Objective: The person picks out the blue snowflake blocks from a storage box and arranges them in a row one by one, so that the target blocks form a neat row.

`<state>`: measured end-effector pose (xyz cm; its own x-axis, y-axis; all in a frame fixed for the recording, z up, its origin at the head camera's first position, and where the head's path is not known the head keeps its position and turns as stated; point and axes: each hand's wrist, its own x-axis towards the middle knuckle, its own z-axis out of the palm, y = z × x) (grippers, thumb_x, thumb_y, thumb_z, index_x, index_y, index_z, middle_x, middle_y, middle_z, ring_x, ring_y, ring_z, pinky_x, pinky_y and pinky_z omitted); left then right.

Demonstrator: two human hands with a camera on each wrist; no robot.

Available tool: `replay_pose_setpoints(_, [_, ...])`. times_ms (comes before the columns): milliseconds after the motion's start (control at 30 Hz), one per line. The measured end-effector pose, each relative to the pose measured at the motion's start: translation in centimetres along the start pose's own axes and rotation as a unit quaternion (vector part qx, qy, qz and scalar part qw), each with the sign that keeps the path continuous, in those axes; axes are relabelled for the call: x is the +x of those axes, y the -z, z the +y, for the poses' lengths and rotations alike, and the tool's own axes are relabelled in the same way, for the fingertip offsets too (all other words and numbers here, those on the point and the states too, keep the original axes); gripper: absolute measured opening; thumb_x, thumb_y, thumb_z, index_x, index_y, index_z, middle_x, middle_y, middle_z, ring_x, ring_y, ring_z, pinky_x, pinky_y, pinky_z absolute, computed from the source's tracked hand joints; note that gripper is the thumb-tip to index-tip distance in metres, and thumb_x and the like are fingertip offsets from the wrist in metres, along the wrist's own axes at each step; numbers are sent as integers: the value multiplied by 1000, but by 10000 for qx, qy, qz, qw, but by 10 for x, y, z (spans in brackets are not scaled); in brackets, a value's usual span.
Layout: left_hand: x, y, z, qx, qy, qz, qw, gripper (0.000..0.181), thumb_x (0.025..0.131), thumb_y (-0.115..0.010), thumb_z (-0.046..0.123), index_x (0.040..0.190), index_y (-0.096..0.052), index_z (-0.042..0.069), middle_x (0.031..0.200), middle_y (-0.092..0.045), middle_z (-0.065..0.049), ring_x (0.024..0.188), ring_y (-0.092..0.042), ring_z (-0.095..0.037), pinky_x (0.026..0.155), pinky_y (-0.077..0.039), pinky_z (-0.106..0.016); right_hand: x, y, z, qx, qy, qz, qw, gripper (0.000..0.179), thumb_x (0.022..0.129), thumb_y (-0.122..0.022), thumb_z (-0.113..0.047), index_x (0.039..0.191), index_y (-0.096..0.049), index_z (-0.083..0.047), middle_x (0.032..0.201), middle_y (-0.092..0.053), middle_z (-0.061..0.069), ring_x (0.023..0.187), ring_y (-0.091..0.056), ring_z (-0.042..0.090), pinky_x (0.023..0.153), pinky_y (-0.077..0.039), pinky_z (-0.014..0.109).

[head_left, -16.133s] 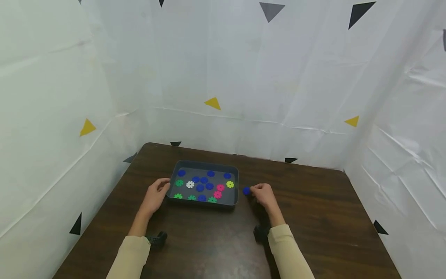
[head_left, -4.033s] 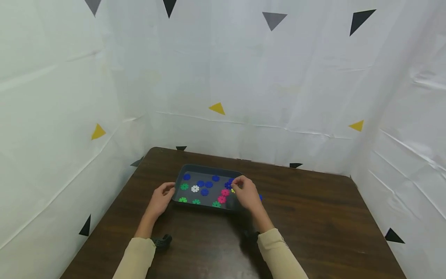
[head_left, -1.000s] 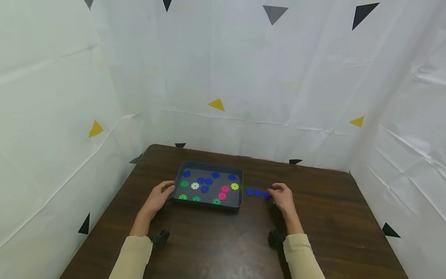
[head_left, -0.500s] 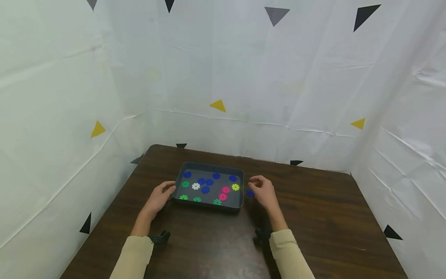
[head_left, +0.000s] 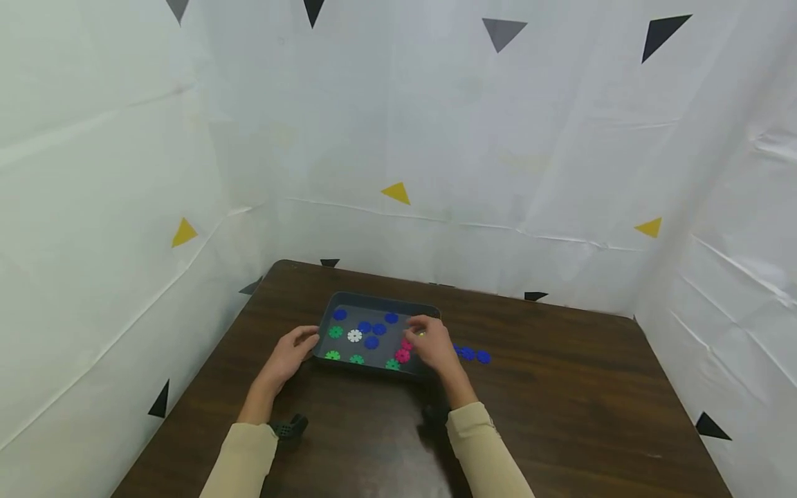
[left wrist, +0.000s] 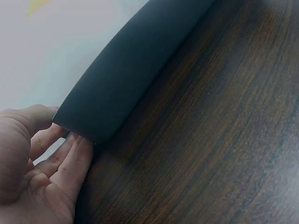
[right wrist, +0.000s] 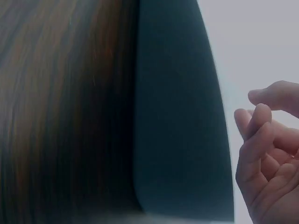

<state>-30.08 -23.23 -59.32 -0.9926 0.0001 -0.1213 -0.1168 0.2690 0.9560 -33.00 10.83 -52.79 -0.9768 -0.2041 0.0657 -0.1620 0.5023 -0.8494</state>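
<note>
A dark grey tray (head_left: 373,303) holds several flat, notched plastic discs: blue discs (head_left: 371,342), green discs (head_left: 335,332), a white disc (head_left: 354,336) and pink discs (head_left: 402,356). My left hand (head_left: 290,353) grips the tray's near left corner, thumb at the rim and fingers against the side wall (left wrist: 126,74). Over the tray's right part hovers my right hand (head_left: 432,344), its thumb and loosely curled fingers apart with nothing visible between them. It partly hides a yellow disc (head_left: 422,335). Three blue discs (head_left: 468,353) lie in a row on the table right of the tray.
The tray stands on a dark brown wooden table (head_left: 560,401). White sheeting (head_left: 473,138) with black, grey and yellow triangles surrounds the table's back and sides.
Since earlier, a row of three blue discs has formed on the table, and the tray holds fewer. Lately my right hand left the row's right end and moved left over the tray.
</note>
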Motion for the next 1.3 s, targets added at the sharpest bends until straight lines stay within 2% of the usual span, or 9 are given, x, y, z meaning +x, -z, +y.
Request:
replay_pose_setpoints(100, [2,-3,3,-73,-3,-34,10000,49,114,-57,35,155,-52,9,151,-61,-19,142,-58,-37,122,-44,-58,3,-10,-3,-251,-50,-117,9996,45,102,-71,-16,144,-64,-1,119,-75,15,85,-71,26,70,-56,34])
replay_pose_setpoints(167, [3,-5,5,-87,-8,-68,9999,49,114,-57,36,155,-53,9,151,-61,-19,142,-58,-36,123,-44,-58,4,-17,-4,-463,-37,-178,9988,48,102,-72,-16,147,-63,-3,121,-76,15,91,-71,24,74,-57,36])
replay_pose_setpoints(300, [3,-6,8,-96,1,-62,9999,50,113,-58,36,155,-53,9,150,-61,-19,142,-58,-36,123,-43,-58,6,-30,-6,-787,-52,-349,9963,46,102,-73,-17,145,-66,-6,126,-76,16,107,-74,32,88,-62,49])
replay_pose_setpoints(433, [2,-8,8,-38,9,-27,10000,50,114,-57,36,156,-52,9,152,-60,-19,143,-57,-37,123,-43,-58,6,-40,-5,-1158,-174,-414,9923,42,102,-74,-20,142,-69,-9,129,-76,13,117,-73,34,98,-60,56])
replay_pose_setpoints(800, [2,-12,6,21,24,-40,10000,51,114,-56,38,156,-51,10,152,-59,-19,143,-56,-38,123,-44,-57,8,-57,-4,-1904,-171,-242,9813,37,99,-79,-27,134,-75,-19,120,-77,5,109,-73,27,89,-60,53])
replay_pose_setpoints(1067, [-4,-11,5,67,48,-47,10000,51,115,-53,37,158,-49,9,158,-55,-20,147,-53,-38,123,-43,-58,6,-62,-8,-1894,-231,-238,9813,33,98,-81,-25,130,-77,-19,116,-77,4,105,-72,27,87,-59,54])
replay_pose_setpoints(1300, [0,-13,5,85,26,-55,9999,51,115,-53,38,157,-50,9,157,-55,-20,146,-54,-39,122,-44,-57,9,-58,-10,-1803,-380,-284,9825,30,97,-81,-23,125,-74,-13,112,-75,5,102,-70,27,89,-57,53])
